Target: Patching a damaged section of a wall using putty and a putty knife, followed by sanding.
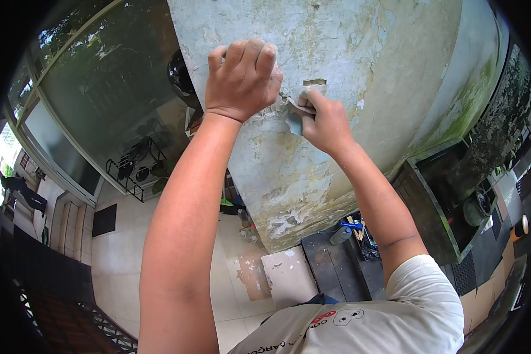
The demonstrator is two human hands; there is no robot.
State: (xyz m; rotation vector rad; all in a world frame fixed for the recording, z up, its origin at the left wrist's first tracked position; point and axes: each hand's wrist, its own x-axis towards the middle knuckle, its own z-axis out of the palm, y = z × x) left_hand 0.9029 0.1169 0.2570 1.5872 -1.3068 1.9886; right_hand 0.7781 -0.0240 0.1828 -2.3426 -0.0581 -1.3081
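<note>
A weathered wall (312, 171) with peeling, flaking paint stands right in front of me. My left hand (242, 79) is raised against its upper left part, knuckles up and fingers curled in. Whatever that hand may hold is hidden behind it. Lower and to the right, my right hand (326, 122) pinches a folded sheet of sandpaper (295, 123), grey-blue on the side that shows, close against the wall. Just above the right hand is a small rectangular hollow (314, 82) in the wall's surface.
Below the wall lie a dark board (324, 265) and a pale, paint-spotted sheet (289, 276). A bottle (340, 236) stands near tools at the wall's foot. At right is a mossy concrete trough (428, 206); at left, a glass front (118, 76) and a shoe rack (137, 168).
</note>
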